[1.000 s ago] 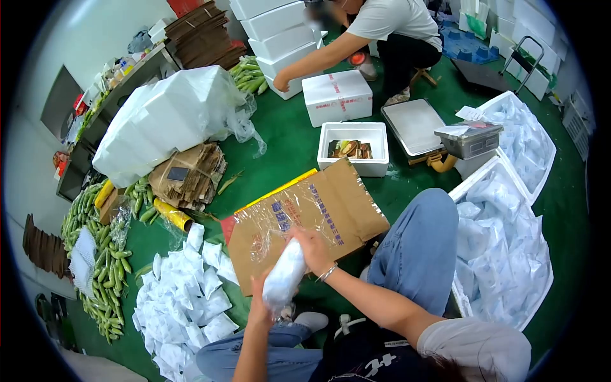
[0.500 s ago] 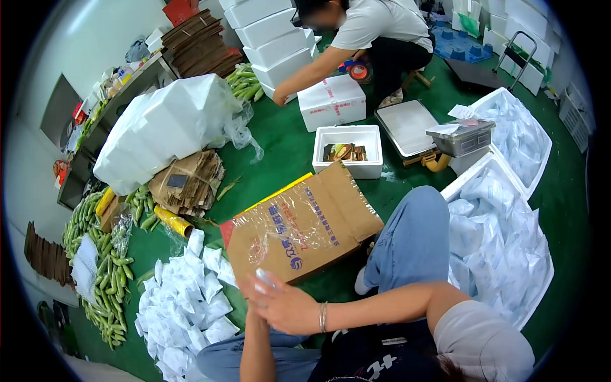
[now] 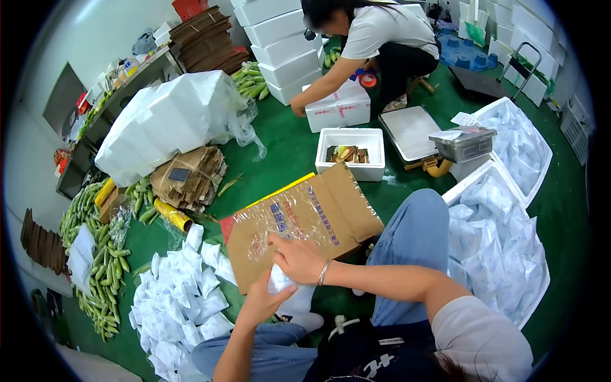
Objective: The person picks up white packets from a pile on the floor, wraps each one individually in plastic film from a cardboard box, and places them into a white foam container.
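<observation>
Your left hand (image 3: 259, 303) and right hand (image 3: 304, 260) grip a white packet (image 3: 279, 279) just in front of the cardboard box (image 3: 318, 219) — gentle, even pressure from both hands should keep it steady.

The green floor (image 3: 275, 130) bears white packets (image 3: 181, 296), vegetables (image 3: 114, 270), a foam box (image 3: 366, 172)

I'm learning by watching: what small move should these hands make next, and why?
Perhaps lower the white bundle onto the pile of white packets: both the left hand and right hand hold it, and that pile lies close on the left.
</observation>
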A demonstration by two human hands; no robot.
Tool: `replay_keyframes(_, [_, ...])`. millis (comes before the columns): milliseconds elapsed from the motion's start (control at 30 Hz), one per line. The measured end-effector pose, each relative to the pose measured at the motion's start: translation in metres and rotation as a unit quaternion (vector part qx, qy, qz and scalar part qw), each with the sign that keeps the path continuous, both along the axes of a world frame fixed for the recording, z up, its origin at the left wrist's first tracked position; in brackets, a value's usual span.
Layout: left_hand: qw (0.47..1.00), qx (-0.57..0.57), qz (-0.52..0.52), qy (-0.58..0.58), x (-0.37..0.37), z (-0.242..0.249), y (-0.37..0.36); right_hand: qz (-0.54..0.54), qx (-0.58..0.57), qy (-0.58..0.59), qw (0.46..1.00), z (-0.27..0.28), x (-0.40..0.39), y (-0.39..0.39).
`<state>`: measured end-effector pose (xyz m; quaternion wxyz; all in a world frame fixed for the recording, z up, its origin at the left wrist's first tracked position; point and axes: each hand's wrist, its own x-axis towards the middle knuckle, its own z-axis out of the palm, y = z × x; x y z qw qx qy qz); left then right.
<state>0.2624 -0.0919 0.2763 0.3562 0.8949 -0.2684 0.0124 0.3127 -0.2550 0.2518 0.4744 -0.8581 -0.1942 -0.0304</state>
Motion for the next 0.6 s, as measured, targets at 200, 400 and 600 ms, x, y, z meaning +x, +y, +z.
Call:
replay_keyframes(200, [0.961, -0.141, 0.047, 0.232, -0.001, -0.035, 0.017, 0.233, 0.069, 0.035, 0.969, -0.020, 0.028, -0.013])
replay_keyframes(400, [0.432, -0.676, -0.192, 0.566, -0.029, -0.100, -0.019, 0.293, 0.234, -0.064, 0.925, 0.018, 0.016, -0.013])
replay_keyframes(600, [0.688, -0.540, 0.167, 0.455, -0.036, -0.071, -0.035, -0.061, 0.279, 0.075, 0.955, -0.018, 0.002, -0.016])
